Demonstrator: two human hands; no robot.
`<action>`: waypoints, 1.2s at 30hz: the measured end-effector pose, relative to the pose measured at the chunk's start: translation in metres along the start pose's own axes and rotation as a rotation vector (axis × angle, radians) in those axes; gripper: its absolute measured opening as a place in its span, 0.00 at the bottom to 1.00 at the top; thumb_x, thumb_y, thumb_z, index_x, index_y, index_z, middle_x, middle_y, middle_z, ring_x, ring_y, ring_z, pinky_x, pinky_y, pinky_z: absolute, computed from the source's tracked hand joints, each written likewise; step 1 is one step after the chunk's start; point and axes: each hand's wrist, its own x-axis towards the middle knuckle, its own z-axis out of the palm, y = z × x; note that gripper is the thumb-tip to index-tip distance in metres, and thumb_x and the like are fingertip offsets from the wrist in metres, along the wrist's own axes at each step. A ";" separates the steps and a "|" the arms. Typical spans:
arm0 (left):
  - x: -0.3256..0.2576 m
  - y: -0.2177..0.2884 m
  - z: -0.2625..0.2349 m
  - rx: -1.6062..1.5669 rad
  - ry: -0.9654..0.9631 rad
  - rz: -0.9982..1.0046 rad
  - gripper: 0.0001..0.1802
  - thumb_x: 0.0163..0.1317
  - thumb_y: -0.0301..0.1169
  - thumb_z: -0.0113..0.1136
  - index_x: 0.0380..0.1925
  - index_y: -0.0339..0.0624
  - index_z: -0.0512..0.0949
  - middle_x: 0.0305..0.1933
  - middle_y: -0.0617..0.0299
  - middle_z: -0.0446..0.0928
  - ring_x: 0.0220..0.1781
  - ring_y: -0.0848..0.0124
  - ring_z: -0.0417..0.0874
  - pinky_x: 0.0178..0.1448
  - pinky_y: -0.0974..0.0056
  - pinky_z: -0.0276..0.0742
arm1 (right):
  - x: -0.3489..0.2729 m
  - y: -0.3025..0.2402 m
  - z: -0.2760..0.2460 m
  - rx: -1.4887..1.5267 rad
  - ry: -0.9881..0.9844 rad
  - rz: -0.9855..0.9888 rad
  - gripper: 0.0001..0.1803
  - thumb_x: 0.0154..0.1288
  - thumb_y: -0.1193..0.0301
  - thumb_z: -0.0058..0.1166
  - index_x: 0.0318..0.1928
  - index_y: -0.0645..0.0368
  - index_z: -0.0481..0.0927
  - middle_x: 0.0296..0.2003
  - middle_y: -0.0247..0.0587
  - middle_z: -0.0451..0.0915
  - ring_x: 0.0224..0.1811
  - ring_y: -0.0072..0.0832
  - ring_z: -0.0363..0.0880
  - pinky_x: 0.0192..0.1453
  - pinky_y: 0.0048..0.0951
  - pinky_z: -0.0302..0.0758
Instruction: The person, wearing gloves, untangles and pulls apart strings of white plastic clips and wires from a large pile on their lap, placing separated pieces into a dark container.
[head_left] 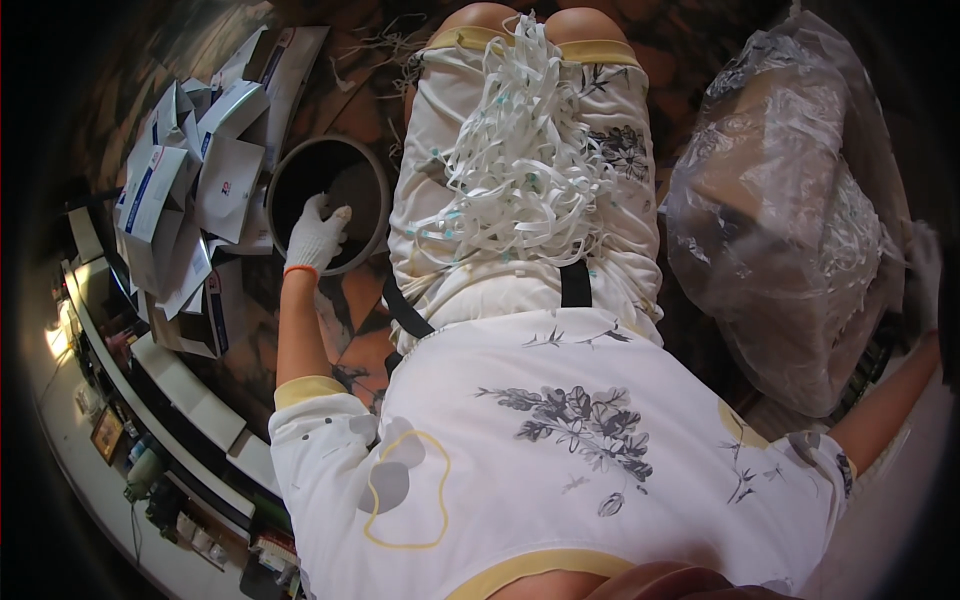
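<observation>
While the white-gloved left hand (318, 235) curls loosely closed fingers over the rim of the round dark bucket (328, 203) on the floor, white strips (522, 170) pile on the lap. Out right, the gloved right hand (925, 272) sits behind the clear plastic bag (790, 240); its fingers, can't tell. Flat cartons (190, 190) lie just beside the bucket.

White-and-blue flat cartons (175, 190) piled left; clear plastic bag (790, 230) right.

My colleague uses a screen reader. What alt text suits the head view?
Seen from above, a seated person's gloved left hand reaches into a round dark bin, white strips heaped on the lap. The gloved right hand touches a clear plastic bag; flattened white boxes lie left.
</observation>
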 end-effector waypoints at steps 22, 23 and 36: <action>-0.057 0.141 0.020 0.065 0.415 0.880 0.09 0.64 0.31 0.60 0.41 0.40 0.81 0.32 0.57 0.82 0.30 0.70 0.82 0.37 0.68 0.76 | -0.144 -0.344 0.314 0.243 -0.112 -0.873 0.16 0.50 0.77 0.61 0.43 0.52 0.82 0.33 0.37 0.76 0.37 0.36 0.78 0.41 0.33 0.77; -0.059 0.143 0.021 0.066 0.416 0.879 0.09 0.64 0.31 0.60 0.41 0.40 0.81 0.32 0.57 0.82 0.30 0.70 0.82 0.37 0.68 0.76 | -0.143 -0.342 0.317 0.262 -0.078 -0.892 0.14 0.50 0.75 0.60 0.41 0.53 0.82 0.31 0.38 0.75 0.36 0.37 0.77 0.40 0.35 0.76; -0.105 0.203 0.044 -0.376 -0.104 1.218 0.21 0.59 0.30 0.66 0.51 0.36 0.75 0.41 0.60 0.83 0.39 0.69 0.84 0.44 0.68 0.79 | -0.158 -0.357 0.243 0.739 -0.078 -0.506 0.08 0.50 0.83 0.65 0.32 0.63 0.82 0.27 0.35 0.78 0.31 0.23 0.76 0.34 0.22 0.71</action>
